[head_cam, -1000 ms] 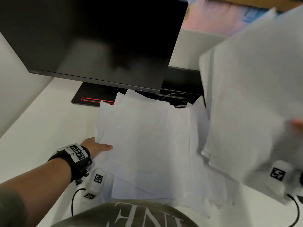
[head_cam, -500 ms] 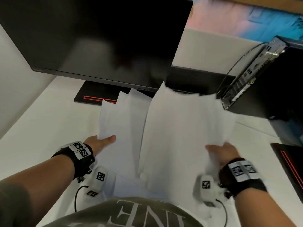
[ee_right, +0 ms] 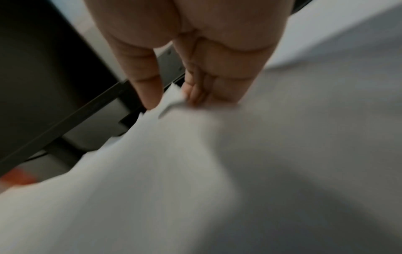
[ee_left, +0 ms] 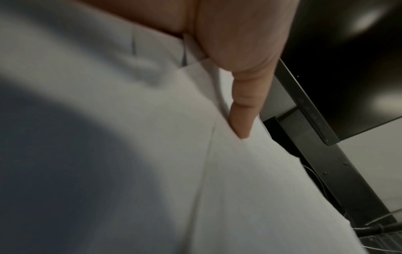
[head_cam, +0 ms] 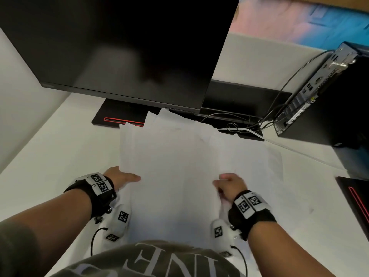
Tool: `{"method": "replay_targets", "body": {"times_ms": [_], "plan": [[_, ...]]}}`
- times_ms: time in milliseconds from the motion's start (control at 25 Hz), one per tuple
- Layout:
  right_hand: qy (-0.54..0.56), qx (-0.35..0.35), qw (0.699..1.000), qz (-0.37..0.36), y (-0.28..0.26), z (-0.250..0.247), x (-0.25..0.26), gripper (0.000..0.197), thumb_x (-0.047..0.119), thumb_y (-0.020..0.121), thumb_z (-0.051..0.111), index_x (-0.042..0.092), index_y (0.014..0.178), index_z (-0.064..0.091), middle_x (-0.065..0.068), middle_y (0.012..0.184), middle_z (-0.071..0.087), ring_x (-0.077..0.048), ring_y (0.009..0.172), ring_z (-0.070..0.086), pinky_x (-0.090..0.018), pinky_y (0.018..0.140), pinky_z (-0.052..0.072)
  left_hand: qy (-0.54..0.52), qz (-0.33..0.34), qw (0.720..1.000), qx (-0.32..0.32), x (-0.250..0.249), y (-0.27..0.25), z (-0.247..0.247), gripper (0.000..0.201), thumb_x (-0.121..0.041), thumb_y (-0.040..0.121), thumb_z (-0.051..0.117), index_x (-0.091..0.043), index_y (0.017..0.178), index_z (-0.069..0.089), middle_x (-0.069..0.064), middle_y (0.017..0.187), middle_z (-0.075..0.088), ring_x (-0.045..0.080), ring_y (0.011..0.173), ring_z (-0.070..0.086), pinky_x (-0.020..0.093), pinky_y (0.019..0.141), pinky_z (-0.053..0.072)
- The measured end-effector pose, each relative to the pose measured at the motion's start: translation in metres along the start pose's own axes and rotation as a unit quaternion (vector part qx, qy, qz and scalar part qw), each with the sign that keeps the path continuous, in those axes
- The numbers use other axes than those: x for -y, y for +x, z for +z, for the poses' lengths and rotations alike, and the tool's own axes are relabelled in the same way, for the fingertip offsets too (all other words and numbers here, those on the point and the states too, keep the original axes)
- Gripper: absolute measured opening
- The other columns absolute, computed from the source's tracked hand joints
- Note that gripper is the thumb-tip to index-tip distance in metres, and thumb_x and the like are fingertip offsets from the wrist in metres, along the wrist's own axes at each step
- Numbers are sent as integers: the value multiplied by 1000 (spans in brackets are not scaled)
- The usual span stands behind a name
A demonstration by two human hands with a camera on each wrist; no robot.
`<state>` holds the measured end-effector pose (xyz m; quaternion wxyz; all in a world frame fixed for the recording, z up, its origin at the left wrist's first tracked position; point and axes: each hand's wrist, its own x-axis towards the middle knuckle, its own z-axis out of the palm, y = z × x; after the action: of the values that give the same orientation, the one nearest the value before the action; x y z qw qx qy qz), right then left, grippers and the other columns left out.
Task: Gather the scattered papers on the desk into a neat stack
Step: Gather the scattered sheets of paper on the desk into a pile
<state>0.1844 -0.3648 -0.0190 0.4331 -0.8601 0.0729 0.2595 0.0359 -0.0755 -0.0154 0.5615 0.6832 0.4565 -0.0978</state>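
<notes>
While the white paper sheets lie fanned in one loose pile on the white desk, both side edges are gripped.
The left edge is pinched by the left hand and the right edge by the right hand. Uneven squeezing could buckle the sheets or let some slip out. One pile and two hands are counted; at least four sheets show, the rest hidden.

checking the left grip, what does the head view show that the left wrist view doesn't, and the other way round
Only the head view: the right hand holding the right edge of the papers, the computer case, and the sheets' fanned far corners. Only the left wrist view: sheet edges tucked in under the palm, and one digit tip-down on the top sheet. Both: the left hand, the papers and the monitor.
</notes>
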Motion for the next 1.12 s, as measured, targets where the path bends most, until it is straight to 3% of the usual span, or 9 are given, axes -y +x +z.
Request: {"method": "replay_targets", "body": {"times_ms": [120, 200, 280, 400, 480, 720, 840, 1000, 1120], "plan": [[-105, -204, 970, 87, 7, -61, -17, 50, 26, 74, 63, 16, 122, 50, -16, 127, 52, -30, 108, 52, -33, 94, 39, -18, -3, 1000, -6, -1, 2, -1, 48, -13, 76, 73, 0, 119, 56, 9, 118, 60, 22, 98, 50, 29, 88, 35], [-201, -259, 933, 147, 4, -93, -34, 72, 35, 67, 60, 21, 134, 35, -13, 138, 40, -38, 123, 42, -44, 103, 33, -35, 0, 999, -2, -2, 2, 0, 48, -12, 77, 72, 1, 120, 55, 6, 109, 56, 21, 97, 47, 28, 88, 34], [-223, -210, 939, 158, 11, -115, -47, 81, 37, 63, 58, 22, 137, 30, -10, 136, 47, -37, 119, 47, -42, 102, 38, -40, 7, 999, 6, -2, 3, 0, 47, -12, 77, 72, 0, 119, 56, 7, 105, 56, 21, 97, 48, 28, 87, 34], [-315, -92, 935, 136, 24, -136, -49, 52, 39, 69, 56, 12, 114, 59, -13, 114, 63, -31, 92, 57, -31, 80, 44, -38, 5, 999, 18, 0, 4, -3, 45, -14, 74, 74, -4, 115, 60, 10, 108, 61, 23, 98, 53, 29, 87, 37], [-378, -98, 913, 119, 28, -141, -49, 52, 44, 72, 54, 15, 114, 62, -12, 124, 59, -32, 103, 57, -34, 89, 46, -40, 7, 999, 24, 2, 6, -3, 41, -14, 72, 76, -8, 111, 62, 9, 107, 63, 25, 102, 56, 30, 89, 38], [-472, -62, 873, 103, 19, -148, -38, 56, 29, 90, 53, 14, 141, 35, -9, 147, 37, -26, 135, 38, -28, 107, 32, -30, 4, 999, 26, 5, 9, -5, 47, -18, 69, 78, -8, 113, 62, 9, 111, 65, 25, 106, 57, 31, 92, 39], [-434, -59, 896, 68, 8, -146, -29, 65, 29, 85, 56, 17, 143, 29, -11, 147, 37, -26, 134, 39, -28, 107, 32, -26, -5, 999, 23, 4, 8, -6, 52, -22, 66, 80, -9, 113, 62, 7, 110, 64, 24, 105, 56, 31, 93, 39], [-243, -62, 964, 85, 13, -111, -37, 35, 17, 92, 49, 0, 122, 56, -23, 127, 56, -35, 117, 52, -32, 93, 40, -22, -5, 999, 23, 3, 8, -7, 79, -37, 41, 83, -11, 113, 64, 7, 113, 67, 26, 110, 58, 36, 101, 41], [-181, 9, 982, 61, 13, -98, -45, 18, 11, 85, 59, 3, 99, 68, -20, 110, 67, -32, 100, 61, -36, 89, 48, -23, -2, 1000, 16, 3, 8, -6, 55, -22, 58, 84, -10, 108, 65, 9, 113, 67, 27, 109, 58, 34, 99, 40]]}}
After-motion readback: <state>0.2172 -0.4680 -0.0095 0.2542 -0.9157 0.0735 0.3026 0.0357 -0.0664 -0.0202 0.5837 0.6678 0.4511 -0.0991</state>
